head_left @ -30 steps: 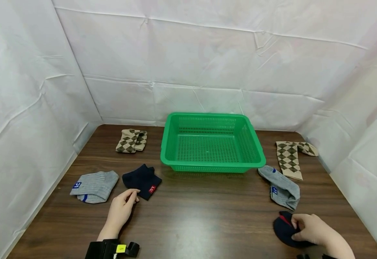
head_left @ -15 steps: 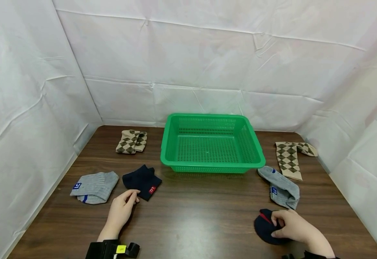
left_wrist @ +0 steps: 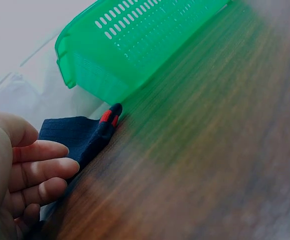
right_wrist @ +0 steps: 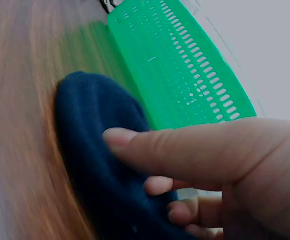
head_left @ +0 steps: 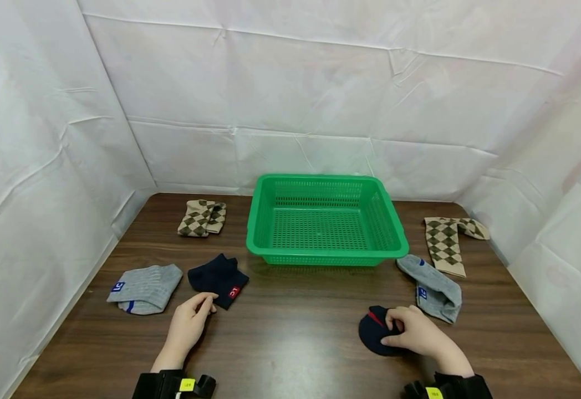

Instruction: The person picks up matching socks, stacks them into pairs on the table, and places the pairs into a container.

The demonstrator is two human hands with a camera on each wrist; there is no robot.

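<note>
My right hand [head_left: 417, 332] pinches a folded navy sock [head_left: 373, 334] with a red stripe, low over the table at the front right. In the right wrist view the thumb lies on the dark fabric [right_wrist: 95, 115], with fingertips curled at its side. My left hand [head_left: 188, 324] is at the near edge of another navy sock [head_left: 215, 275], which carries a red label. Its fingers are loosely bent, fingertips overlapping the sock's corner; the left wrist view shows the sock [left_wrist: 72, 132] lying behind them.
A green plastic basket [head_left: 326, 260] stands at the back middle. Grey socks lie left [head_left: 151, 288] and right [head_left: 440, 293]. Beige-and-brown argyle socks lie at the back left [head_left: 200, 219] and back right [head_left: 442, 244]. White cloth walls [head_left: 295, 100] surround the brown table [head_left: 280, 332].
My right hand has slid the navy sock leftward and slightly away from me, toward the table's middle. My left hand stays in place beside the other navy sock.
</note>
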